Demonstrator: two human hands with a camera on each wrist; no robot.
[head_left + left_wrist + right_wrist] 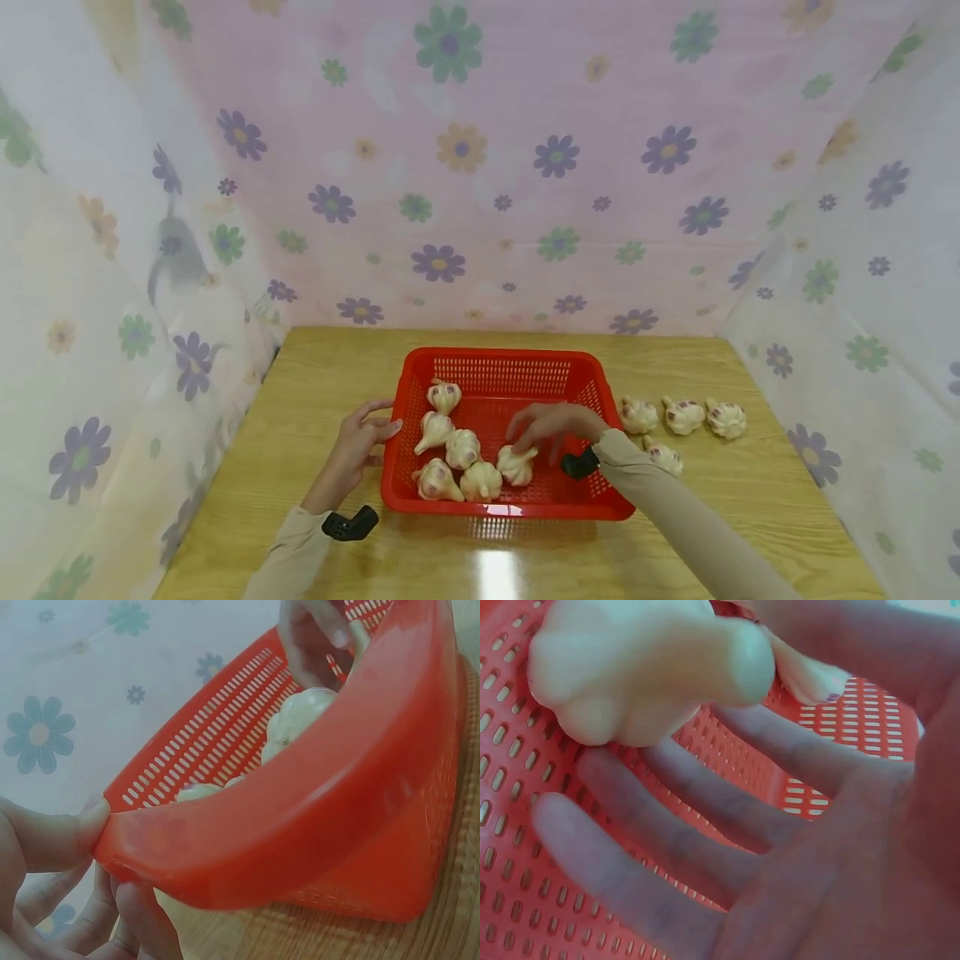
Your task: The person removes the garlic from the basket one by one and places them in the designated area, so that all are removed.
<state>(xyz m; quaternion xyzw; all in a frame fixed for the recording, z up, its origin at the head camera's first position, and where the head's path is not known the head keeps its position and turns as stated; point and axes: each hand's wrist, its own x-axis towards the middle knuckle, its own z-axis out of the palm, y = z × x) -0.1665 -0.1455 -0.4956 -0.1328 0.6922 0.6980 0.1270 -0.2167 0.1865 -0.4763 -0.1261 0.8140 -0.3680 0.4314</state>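
My left hand [351,452] grips the left rim of a red plastic basket [510,353], thumb on top and fingers curled beneath, as the left wrist view shows. Inside the basket, my right hand [558,421] reaches down over a garlic bulb [515,466] near the middle. Its fingers [682,847] are spread and fairly straight, with some tips right at the bulb's edge in the right wrist view. Several more bulbs, white with purplish patches, lie in the basket's left half, among them a garlic bulb [462,448] beside the near row.
To the right of the basket, several garlic bulbs lie on the wooden table [330,375], one of them a garlic bulb [726,419] at the far right. Flower-patterned cloth [510,175] walls the table at the back and both sides.
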